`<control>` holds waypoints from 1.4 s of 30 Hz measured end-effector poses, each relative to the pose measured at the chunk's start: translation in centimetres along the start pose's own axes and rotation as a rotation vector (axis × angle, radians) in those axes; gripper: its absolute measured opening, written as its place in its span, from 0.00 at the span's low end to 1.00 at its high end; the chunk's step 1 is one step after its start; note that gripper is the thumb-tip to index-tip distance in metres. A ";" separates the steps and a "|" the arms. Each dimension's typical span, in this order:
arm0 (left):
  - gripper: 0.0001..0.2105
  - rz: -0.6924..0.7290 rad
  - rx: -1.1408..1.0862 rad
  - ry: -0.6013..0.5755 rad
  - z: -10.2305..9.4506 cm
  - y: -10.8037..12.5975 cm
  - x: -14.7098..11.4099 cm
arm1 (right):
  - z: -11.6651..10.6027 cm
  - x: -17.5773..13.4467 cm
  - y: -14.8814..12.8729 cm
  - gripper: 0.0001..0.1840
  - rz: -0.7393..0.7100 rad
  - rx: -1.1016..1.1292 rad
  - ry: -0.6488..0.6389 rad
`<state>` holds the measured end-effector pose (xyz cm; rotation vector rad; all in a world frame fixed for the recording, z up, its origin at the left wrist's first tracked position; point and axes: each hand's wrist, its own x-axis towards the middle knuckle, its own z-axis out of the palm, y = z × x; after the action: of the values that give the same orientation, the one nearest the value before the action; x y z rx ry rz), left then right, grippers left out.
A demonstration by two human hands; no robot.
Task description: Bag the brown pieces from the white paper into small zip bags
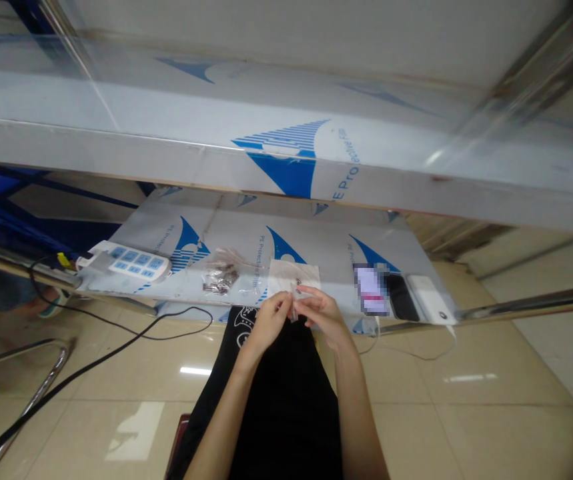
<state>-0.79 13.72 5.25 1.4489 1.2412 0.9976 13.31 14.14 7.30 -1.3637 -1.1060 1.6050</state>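
My left hand (273, 317) and my right hand (323, 315) meet at the front edge of the lower shelf, above my lap. Thumb and fingers of the left are pinched together. On the right, thumb and index finger come together while other fingers stretch out. Something small and pale shows between the fingertips, too small to name. Just beyond them lies a white sheet (279, 270) with a few tiny dark pieces on it. To the left of the sheet sits a clear plastic bag (221, 275) with dark small items inside.
The lower shelf (236, 223) carries a white power strip (139, 262) at left. A lit phone (372, 293), a dark phone (400, 298) and a white power bank (429, 298) lie at right, with cables. An upper shelf (181, 147) overhangs. A black cord (91, 363) crosses the left side.
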 end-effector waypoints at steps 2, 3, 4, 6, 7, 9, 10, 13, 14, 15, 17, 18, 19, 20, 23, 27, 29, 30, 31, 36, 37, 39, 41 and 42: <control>0.17 0.023 0.083 0.012 0.0 -0.2 0.0 | 0.3 0.1 0.3 0.25 -0.039 -0.061 0.060; 0.16 0.026 0.130 0.026 0.0 -0.3 0.0 | 0.5 0.2 0.4 0.23 -0.066 -0.109 0.094; 0.15 0.024 0.177 0.042 0.0 -0.3 -0.1 | 0.7 0.2 0.6 0.21 -0.095 -0.163 0.126; 0.14 0.016 0.279 0.074 0.2 -0.4 -0.1 | 1.2 0.3 0.9 0.19 -0.161 -0.273 0.172; 0.14 0.016 0.336 0.088 0.3 -0.4 -0.1 | 1.5 0.3 1.1 0.18 -0.197 -0.322 0.195; 0.14 0.021 0.454 0.108 0.5 -0.4 -0.1 | 1.9 0.3 1.3 0.15 -0.274 -0.405 0.250; 0.14 0.025 0.505 0.112 0.6 -0.5 0.0 | 2.0 0.4 1.5 0.14 -0.306 -0.436 0.276; 0.13 0.030 0.603 0.096 0.8 -0.8 0.0 | 1.8 0.7 2.0 0.11 -0.350 -0.494 0.331; 0.13 0.027 0.621 0.094 0.7 -0.8 0.0 | 1.5 0.9 2.2 0.11 -0.350 -0.508 0.355; 0.12 0.022 0.634 0.097 0.7 -0.9 0.0 | 1.1 1.1 2.5 0.10 -0.344 -0.515 0.385; 0.12 0.014 0.644 0.106 0.6 -0.9 -0.1 | 0.4 1.4 3.0 0.10 -0.311 -0.503 0.447; 0.12 0.012 0.643 0.108 0.6 -0.9 -0.1 | 0.0 1.6 3.1 0.10 -0.286 -0.486 0.471; 0.12 0.014 0.638 0.108 0.6 -0.9 -0.2 | -0.2 1.7 3.3 0.10 -0.261 -0.470 0.483; 0.11 0.016 0.629 0.105 0.6 -0.8 -0.3 | -0.3 1.7 3.3 0.10 -0.242 -0.466 0.478; 0.10 0.025 0.577 0.077 0.5 -0.7 -0.3 | -0.1 1.7 3.3 0.08 -0.257 -0.476 0.375; 0.11 0.031 0.536 0.028 0.2 -1.0 -0.3 | 0.1 1.7 3.4 0.15 -0.275 -0.420 0.194; 0.10 0.025 0.560 0.037 -0.1 -1.2 -0.4 | -0.1 1.9 3.8 0.18 -0.237 -0.417 0.199; 0.09 0.018 0.580 0.051 -0.2 -1.3 -0.5 | -0.3 2.0 4.1 0.19 -0.214 -0.406 0.220; 0.09 0.007 0.601 0.070 -0.3 -1.4 -0.5 | -0.5 2.2 4.3 0.19 -0.188 -0.378 0.236; 0.09 -0.003 0.490 0.092 -0.4 -1.5 -0.6 | -1.0 2.3 5.7 0.24 -0.070 -0.035 0.050; 0.10 0.006 0.419 0.077 -0.4 -1.5 -0.4 | -0.9 2.3 5.9 0.25 -0.047 0.069 -0.001; 0.10 0.031 0.278 0.048 -0.3 -1.4 -0.1 | -0.8 2.3 6.4 0.27 0.019 0.279 -0.058; 0.11 0.058 0.186 0.023 -0.3 -1.6 0.3 | -0.7 2.5 7.0 0.32 0.097 0.418 -0.086; 0.11 0.072 0.167 0.011 -0.2 -1.7 0.4 | -0.7 2.6 7.3 0.33 0.129 0.443 -0.100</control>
<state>-1.24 14.24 3.61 1.6287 1.3134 0.9697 13.52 14.10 -0.45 -1.0847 -0.6689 1.8914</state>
